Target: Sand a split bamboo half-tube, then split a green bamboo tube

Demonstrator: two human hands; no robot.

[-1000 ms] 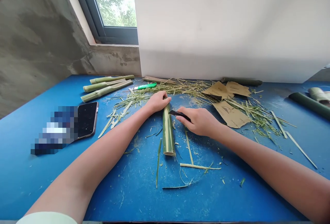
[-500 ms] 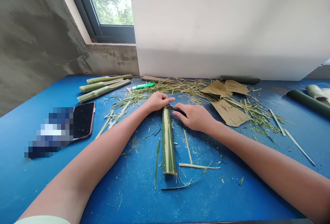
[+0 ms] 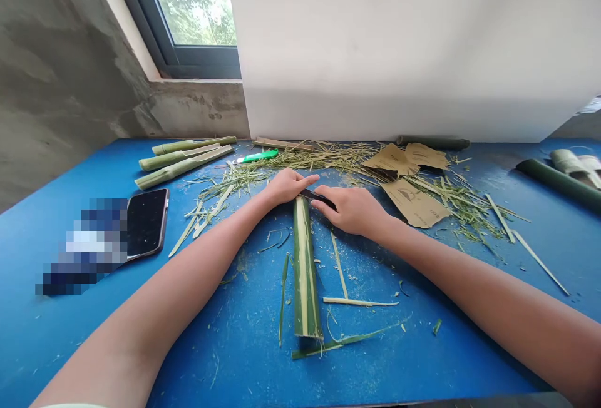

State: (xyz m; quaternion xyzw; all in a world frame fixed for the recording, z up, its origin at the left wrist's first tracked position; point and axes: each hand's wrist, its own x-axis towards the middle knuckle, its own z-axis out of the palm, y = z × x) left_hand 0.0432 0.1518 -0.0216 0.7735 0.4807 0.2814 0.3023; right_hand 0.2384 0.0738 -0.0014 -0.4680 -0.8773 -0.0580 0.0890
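The bamboo section [image 3: 305,270] lies flat on the blue worktable [image 3: 211,370], directly ahead of the person. Its long axis runs away from the person, with the far end tilted slightly left. The cut near end faces the person, and pale peeled stripes run along the green skin.

The left hand [image 3: 286,187] lies palm down and half curled at the far end; whether it grips cannot be determined. The right hand [image 3: 350,211] is nearly closed, pinching a dark blade [image 3: 318,198] between thumb and fingers just above that end, tip pointing left.

Bamboo strips [image 3: 347,301] lie around the section. Farther off are a smartphone [image 3: 148,223], sandpaper sheets [image 3: 414,203], a green utility knife [image 3: 256,156], and split bamboo pieces [image 3: 181,167].
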